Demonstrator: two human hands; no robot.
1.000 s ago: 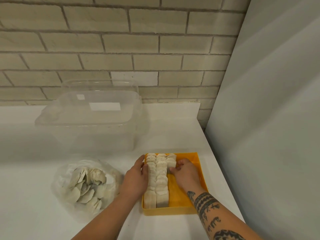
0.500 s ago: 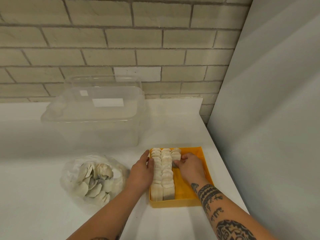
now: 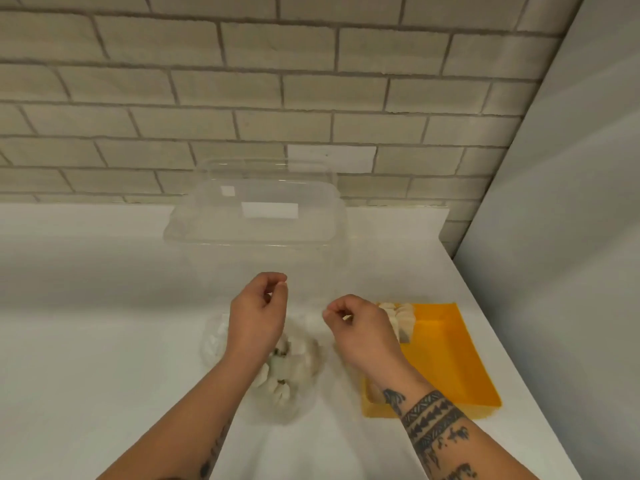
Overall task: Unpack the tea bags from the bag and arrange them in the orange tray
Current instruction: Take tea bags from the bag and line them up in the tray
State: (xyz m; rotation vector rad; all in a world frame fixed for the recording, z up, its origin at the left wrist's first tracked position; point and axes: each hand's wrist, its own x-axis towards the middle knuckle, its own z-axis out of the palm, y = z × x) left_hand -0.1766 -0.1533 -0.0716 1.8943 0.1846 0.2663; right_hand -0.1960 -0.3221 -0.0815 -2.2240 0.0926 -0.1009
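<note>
Back at the bag (image 3: 292, 405) for another load, by the look of it. Pinched thumb to forefinger with both hands, left hand (image 3: 258, 315) and right hand (image 3: 362, 332), raised just above the bag and apparently gripping its clear rim, though hard to be sure with film that thin. Found the bag lying on the counter (image 3: 104, 323) just left of the orange tray (image 3: 450, 368), with loose tea bags (image 3: 280, 386) heaped inside. Spotted a packed row (image 3: 403, 318) along the tray's left side, partly hidden behind the right wrist. Judged the step as opening the bag's mouth. Called next for pulling the rim apart, then dipping one hand in and lifting a few out without dragging the flimsy bag along.
</note>
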